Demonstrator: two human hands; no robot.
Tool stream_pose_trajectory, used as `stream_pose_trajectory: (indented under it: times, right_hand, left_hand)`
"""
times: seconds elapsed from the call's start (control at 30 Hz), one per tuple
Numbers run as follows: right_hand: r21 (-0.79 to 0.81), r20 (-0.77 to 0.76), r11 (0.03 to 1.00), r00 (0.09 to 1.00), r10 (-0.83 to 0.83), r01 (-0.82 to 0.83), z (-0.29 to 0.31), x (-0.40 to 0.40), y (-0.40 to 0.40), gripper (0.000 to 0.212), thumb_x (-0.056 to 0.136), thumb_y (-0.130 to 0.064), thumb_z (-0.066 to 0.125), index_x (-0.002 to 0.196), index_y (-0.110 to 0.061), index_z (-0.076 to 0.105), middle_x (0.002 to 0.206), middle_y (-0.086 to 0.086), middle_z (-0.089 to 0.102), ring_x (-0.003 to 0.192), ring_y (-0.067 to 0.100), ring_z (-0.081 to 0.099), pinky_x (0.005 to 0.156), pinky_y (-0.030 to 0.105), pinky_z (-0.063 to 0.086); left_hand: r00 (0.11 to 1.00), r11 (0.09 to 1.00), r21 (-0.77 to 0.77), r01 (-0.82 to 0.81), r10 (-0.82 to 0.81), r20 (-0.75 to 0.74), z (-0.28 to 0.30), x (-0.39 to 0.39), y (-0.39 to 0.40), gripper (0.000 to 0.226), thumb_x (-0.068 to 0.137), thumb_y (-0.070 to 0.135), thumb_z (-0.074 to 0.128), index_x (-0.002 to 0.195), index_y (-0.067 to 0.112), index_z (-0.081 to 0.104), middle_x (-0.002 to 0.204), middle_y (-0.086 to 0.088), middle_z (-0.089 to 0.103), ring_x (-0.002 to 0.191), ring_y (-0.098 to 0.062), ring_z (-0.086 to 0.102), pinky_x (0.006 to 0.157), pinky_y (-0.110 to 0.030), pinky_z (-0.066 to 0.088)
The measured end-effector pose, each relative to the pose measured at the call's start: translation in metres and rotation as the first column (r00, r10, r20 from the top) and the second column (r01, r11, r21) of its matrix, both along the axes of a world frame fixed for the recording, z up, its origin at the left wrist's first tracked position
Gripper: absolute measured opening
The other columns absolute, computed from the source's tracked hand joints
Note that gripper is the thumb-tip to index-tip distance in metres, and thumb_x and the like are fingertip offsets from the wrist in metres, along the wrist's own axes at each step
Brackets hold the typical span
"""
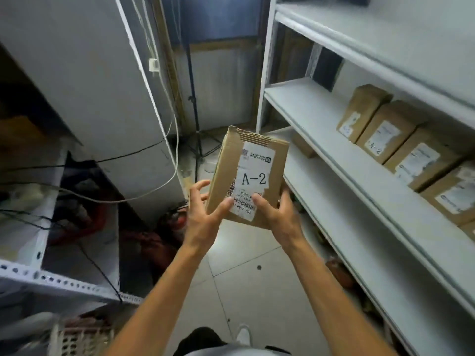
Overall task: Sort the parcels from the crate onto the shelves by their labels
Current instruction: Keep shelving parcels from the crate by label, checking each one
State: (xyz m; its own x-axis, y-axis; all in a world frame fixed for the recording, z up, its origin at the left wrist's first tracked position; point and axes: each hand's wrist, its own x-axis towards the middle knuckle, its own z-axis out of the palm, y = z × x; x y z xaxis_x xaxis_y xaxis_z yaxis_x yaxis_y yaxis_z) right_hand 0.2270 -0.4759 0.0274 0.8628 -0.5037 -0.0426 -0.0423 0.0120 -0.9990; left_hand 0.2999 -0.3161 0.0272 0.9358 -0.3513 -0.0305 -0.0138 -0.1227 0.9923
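In the middle of the frame a person holds a brown cardboard parcel [246,176] up in the air with both hands. The parcel leans back a little, and its top edge looks torn. A white label [253,179] on its front says "A-2" in big black letters, with bar codes under that.

The left hand [205,217] is at the parcel's lower left side. Its thumb presses on the bottom of the label and its other fingers spread out behind the left edge. The right hand [276,214] holds the lower right corner, thumb on the front and fingers curled round the right side.

On the right side of the frame stands a white shelf rack [341,160]. Its middle shelf has a row of brown parcels [401,147] standing side by side (one of them shows "A-2" on its label too). The held parcel is left of that shelf and does not touch it.

In the upper left is a big grey cabinet [90,73] with white and black cables [169,134] hanging by it. A woven basket [79,337] peeks in at the bottom left. The grey tiled floor [244,278] is under the arms.
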Motion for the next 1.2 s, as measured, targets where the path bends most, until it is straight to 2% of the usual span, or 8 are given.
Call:
stream_pose_trajectory:
  times: [0.17,0.3,0.4,0.53,0.63,0.8,1.0,1.2]
  right_hand:
    - [-0.108,-0.018,0.976,0.981,-0.193,0.190,0.000,0.006,-0.053,0.052,0.074,-0.058,0.076,0.118,-0.051,0.049,0.122,-0.004,0.065,0.106,0.015,0.068,0.082,0.039,0.061]
    - [-0.165,-0.027,0.953,0.964,-0.263,0.255,-0.002,0.016,-0.079,0.061,0.070,-0.062,0.076,0.121,-0.044,0.048,0.126,-0.002,0.056,0.113,0.013,0.062,0.083,0.032,0.060]
    - [-0.193,-0.026,0.951,0.967,-0.252,0.242,0.001,0.029,-0.094,0.060,0.074,-0.052,0.073,0.126,-0.045,0.045,0.127,-0.012,0.047,0.109,-0.013,0.054,0.074,0.007,0.051]
    - [-0.199,-0.042,0.955,0.972,-0.232,0.220,0.003,0.066,-0.124,0.067,0.074,-0.048,0.073,0.132,-0.039,0.041,0.133,-0.009,0.046,0.107,-0.017,0.051,0.069,0.003,0.048]
    - [-0.223,-0.054,0.950,0.970,-0.238,0.220,0.004,0.096,-0.148,0.064,0.078,-0.046,0.074,0.134,-0.042,0.043,0.135,-0.009,0.044,0.112,-0.018,0.048,0.071,0.003,0.048]
    - [-0.234,-0.120,0.927,0.938,-0.326,0.292,0.006,0.144,-0.193,0.066,0.079,-0.056,0.073,0.137,-0.054,0.041,0.138,-0.013,0.053,0.124,0.002,0.052,0.086,0.018,0.051]
    - [-0.231,-0.136,0.901,0.905,-0.404,0.367,0.007,0.186,-0.245,0.060,0.088,-0.045,0.070,0.141,-0.044,0.042,0.136,-0.015,0.052,0.123,-0.004,0.047,0.073,0.001,0.045]
    - [-0.204,-0.183,0.880,0.867,-0.464,0.428,-0.013,0.225,-0.303,0.047,0.089,-0.035,0.068,0.129,-0.048,0.049,0.129,-0.018,0.061,0.122,0.000,0.052,0.086,0.016,0.046]
  left_hand:
    - [0.941,0.946,0.041,0.321,-0.323,0.103,-0.002,0.027,-0.051,0.095,0.072,0.056,0.077,0.149,0.050,0.021,0.134,0.004,0.052,0.114,-0.016,0.064,0.087,-0.042,0.059]
    - [0.913,0.915,0.017,0.403,-0.403,0.063,0.004,0.051,-0.084,0.102,0.079,0.043,0.079,0.153,0.046,0.009,0.128,0.031,0.045,0.108,0.003,0.063,0.080,-0.019,0.056]
    - [0.909,0.909,-0.013,0.416,-0.416,0.031,0.005,0.074,-0.108,0.090,0.081,0.032,0.074,0.153,0.038,0.019,0.127,0.021,0.054,0.107,0.000,0.065,0.081,-0.021,0.057]
    - [0.905,0.903,-0.059,0.425,-0.425,0.001,-0.003,0.118,-0.143,0.080,0.082,0.023,0.073,0.149,0.031,0.030,0.124,0.003,0.065,0.109,-0.013,0.068,0.080,-0.026,0.058]
    - [0.885,0.883,-0.066,0.464,-0.466,-0.017,-0.002,0.162,-0.173,0.090,0.077,0.036,0.082,0.151,0.028,0.031,0.129,-0.001,0.063,0.111,-0.016,0.067,0.083,-0.032,0.059]
    - [0.831,0.831,0.020,0.556,-0.556,0.008,0.003,0.233,-0.230,0.090,0.069,0.056,0.080,0.146,0.040,0.037,0.133,0.001,0.061,0.117,-0.019,0.064,0.089,-0.038,0.058]
    - [0.767,0.758,0.136,0.638,-0.642,-0.020,0.003,0.292,-0.296,0.078,0.075,0.047,0.080,0.142,0.045,0.040,0.124,0.020,0.064,0.111,-0.006,0.063,0.096,-0.040,0.055]
    - [0.696,0.675,0.215,0.705,-0.717,-0.030,-0.005,0.341,-0.366,0.079,0.073,0.055,0.073,0.144,0.045,0.040,0.125,0.018,0.065,0.112,-0.014,0.064,0.097,-0.047,0.053]
